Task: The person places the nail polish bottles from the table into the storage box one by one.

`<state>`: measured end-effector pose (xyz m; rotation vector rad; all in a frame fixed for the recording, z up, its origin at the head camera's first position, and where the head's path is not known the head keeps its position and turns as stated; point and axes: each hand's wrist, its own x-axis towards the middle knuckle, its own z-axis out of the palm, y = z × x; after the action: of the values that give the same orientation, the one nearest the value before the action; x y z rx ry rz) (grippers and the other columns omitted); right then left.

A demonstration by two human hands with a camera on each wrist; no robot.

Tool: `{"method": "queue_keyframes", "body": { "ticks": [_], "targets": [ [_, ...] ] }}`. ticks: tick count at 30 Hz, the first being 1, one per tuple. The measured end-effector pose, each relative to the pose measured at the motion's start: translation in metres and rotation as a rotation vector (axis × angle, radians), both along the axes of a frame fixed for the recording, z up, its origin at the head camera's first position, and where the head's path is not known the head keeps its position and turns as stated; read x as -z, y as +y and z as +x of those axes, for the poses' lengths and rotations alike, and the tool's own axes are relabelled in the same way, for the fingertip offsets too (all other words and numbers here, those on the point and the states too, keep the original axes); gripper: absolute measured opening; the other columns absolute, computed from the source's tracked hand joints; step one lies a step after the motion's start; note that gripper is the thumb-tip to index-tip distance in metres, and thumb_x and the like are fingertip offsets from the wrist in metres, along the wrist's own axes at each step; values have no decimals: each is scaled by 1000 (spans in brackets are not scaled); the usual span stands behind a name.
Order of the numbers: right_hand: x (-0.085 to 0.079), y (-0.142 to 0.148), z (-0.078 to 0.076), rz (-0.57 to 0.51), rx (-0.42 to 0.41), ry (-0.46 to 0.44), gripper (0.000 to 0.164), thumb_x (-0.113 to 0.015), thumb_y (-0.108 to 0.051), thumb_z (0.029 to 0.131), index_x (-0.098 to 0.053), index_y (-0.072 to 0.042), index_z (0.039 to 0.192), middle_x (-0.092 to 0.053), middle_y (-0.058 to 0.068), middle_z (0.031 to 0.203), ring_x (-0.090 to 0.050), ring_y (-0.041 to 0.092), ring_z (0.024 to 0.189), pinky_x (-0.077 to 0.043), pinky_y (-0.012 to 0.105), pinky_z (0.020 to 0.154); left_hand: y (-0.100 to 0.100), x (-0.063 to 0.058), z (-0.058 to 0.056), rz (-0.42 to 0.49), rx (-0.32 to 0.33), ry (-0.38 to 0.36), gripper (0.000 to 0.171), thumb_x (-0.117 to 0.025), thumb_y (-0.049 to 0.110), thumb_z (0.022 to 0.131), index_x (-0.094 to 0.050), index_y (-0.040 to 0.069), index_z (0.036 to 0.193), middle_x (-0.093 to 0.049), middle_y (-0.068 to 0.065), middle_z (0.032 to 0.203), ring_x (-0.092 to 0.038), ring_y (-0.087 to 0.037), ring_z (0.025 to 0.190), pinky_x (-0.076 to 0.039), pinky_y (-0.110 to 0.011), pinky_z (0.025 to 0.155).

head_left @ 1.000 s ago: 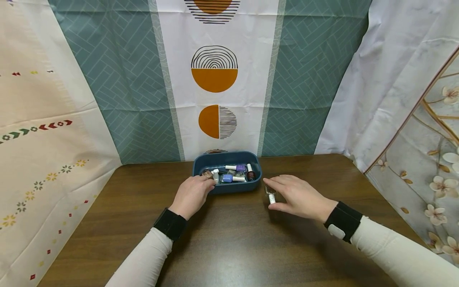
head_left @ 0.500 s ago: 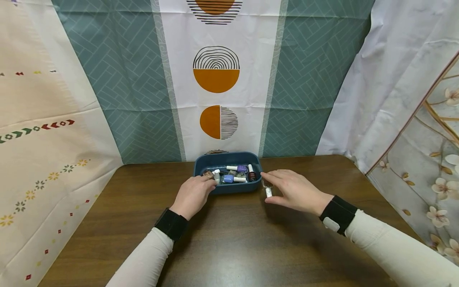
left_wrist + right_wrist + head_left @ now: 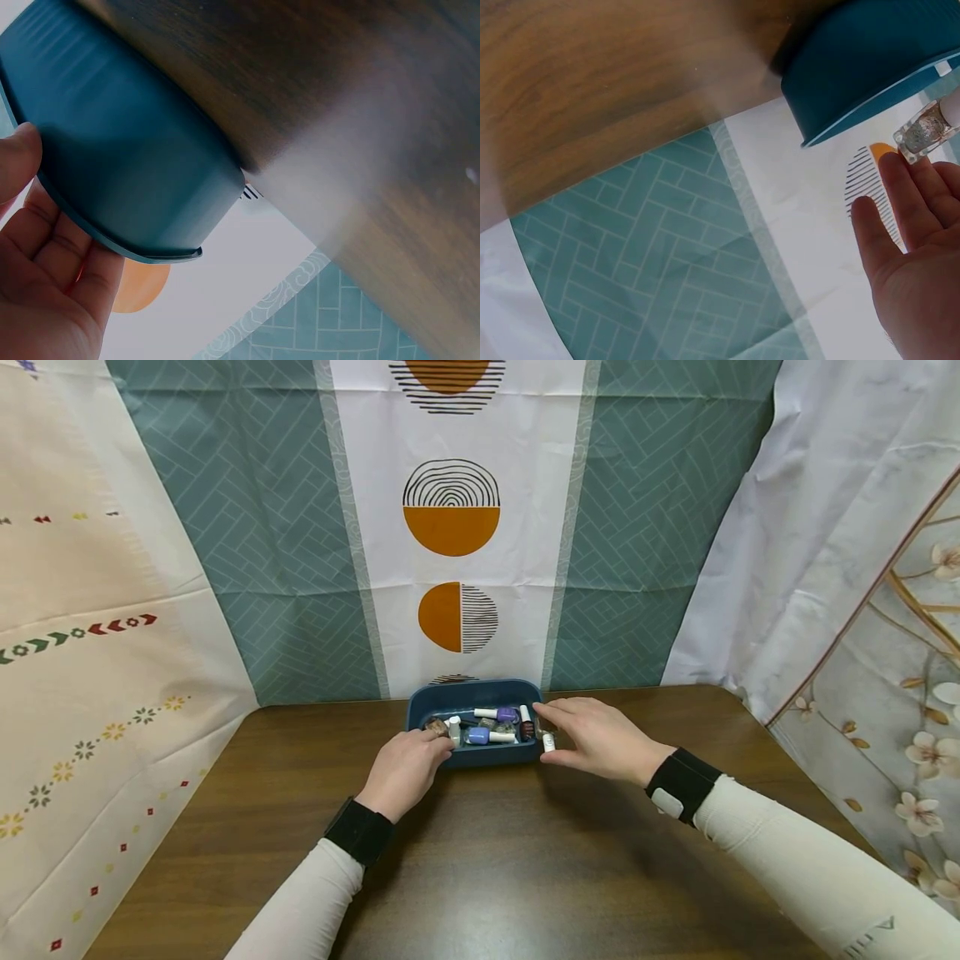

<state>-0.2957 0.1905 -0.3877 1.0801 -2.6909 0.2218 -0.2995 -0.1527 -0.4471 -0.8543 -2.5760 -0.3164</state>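
A dark blue plastic bin stands at the back of the table. My left hand grips its left front rim, the thumb and fingers on either side of the bin's wall in the left wrist view. My right hand pinches a small nail polish bottle with glittery contents and a white cap, held at the bin's right end, right by the rim. Inside the bin lie a purple nail polish, a blue nail polish, a dark red one leaning at the right, and several others.
The brown wooden table spreads in front of the bin. Behind it hangs a patterned teal and white cloth. Cream cloth drapes the left side and floral cloth the right.
My right hand has moved left and a little farther back with the nail polish bottle, from beside the bin to its right rim. My left hand has stayed on the bin.
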Motion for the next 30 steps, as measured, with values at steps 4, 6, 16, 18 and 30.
{"method": "queue_keyframes", "body": {
  "ticks": [4,6,16,18,30],
  "targets": [
    [-1,-4,-6,2,4,2,79,-89,-43,96,-59,-1,156,-69,16,146,-65,35,135,-49,55,117,0,1,0,-1,4,-1,15,-84,12,100,-84,12,116,-80,-2,105,-72,-23,89,-62,-42,87],
    [-1,-5,-9,3,6,4,80,-89,-43,96,-59,0,156,-69,17,146,-66,35,134,-50,55,116,0,1,0,1,11,0,16,-84,12,100,-84,12,116,-80,-2,103,-72,-23,89,-62,-41,85],
    [-3,-15,-25,9,15,-3,80,-88,-44,97,-59,-1,157,-70,15,143,-69,32,128,-53,52,113,0,1,0,-3,6,12,16,-84,11,99,-84,12,116,-80,-2,103,-72,-23,90,-62,-41,86],
    [-3,-17,-28,15,19,-7,80,-87,-44,97,-58,0,157,-71,15,141,-69,32,126,-54,52,112,0,1,0,0,7,13,16,-84,11,100,-84,12,116,-80,-2,103,-72,-23,90,-62,-41,86],
    [-7,-30,-42,32,54,-69,78,-86,-41,99,-56,0,159,-72,11,132,-72,28,112,-57,50,103,0,1,0,10,8,8,17,-85,11,99,-84,12,116,-80,-1,102,-72,-23,88,-62,-40,83]
  ]
}}
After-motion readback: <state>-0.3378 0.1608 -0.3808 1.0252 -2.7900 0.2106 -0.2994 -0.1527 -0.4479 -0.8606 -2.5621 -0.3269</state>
